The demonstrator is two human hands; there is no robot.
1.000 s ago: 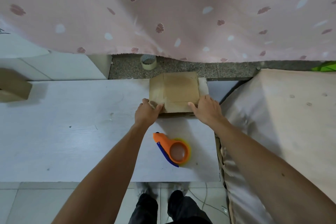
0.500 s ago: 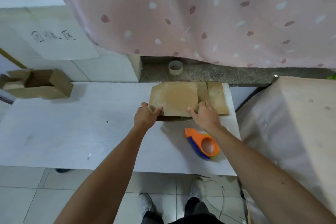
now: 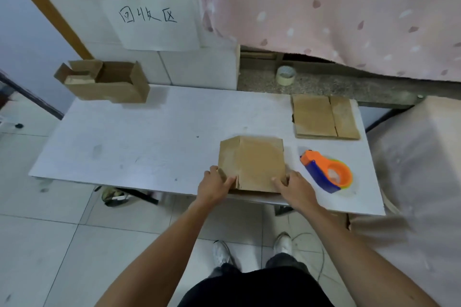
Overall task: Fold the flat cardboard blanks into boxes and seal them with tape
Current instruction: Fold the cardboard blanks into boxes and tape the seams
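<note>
Cardboard blank [image 3: 252, 163] lies flat, widest left-right, angled flap pointing left.

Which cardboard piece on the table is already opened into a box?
The box at the far left corner, flaps up. The blank at the near edge and the stack far right lie flat.

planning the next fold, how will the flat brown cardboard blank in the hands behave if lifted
The flat brown cardboard blank probably stays stiff across its panels but may hinge at the crease near its left side. It looks thin, so likely light and easy to slide on the white table.
</note>
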